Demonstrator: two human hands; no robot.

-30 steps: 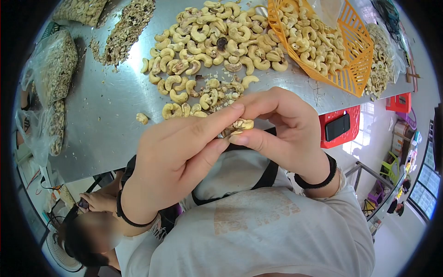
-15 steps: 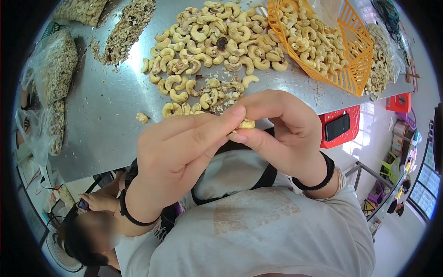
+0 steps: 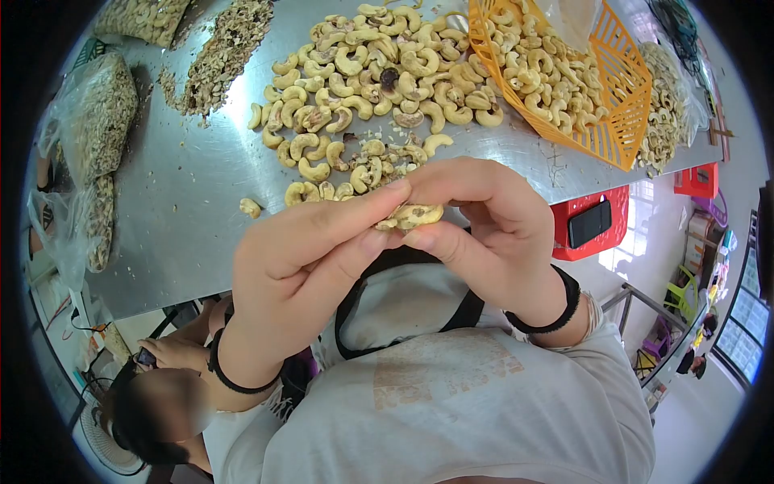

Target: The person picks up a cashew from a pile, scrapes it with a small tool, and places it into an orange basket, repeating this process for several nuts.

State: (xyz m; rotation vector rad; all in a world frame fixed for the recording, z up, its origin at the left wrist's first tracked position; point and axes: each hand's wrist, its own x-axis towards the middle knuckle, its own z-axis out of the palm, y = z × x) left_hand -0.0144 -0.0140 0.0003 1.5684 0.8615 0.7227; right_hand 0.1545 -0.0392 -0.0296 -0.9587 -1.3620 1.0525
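while left hand [image 3: 294, 250] and right hand [image 3: 496, 230] bend inward, fingers [image 3: 439, 239] pinch cashew [image 3: 418, 215].

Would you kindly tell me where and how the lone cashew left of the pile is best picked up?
The lone cashew is probably best pinched across its middle, coming from above or its left: it is small, rounded, and lies apart from the pile, with bare metal table on its left. The left hand is nearest, though it holds another cashew.
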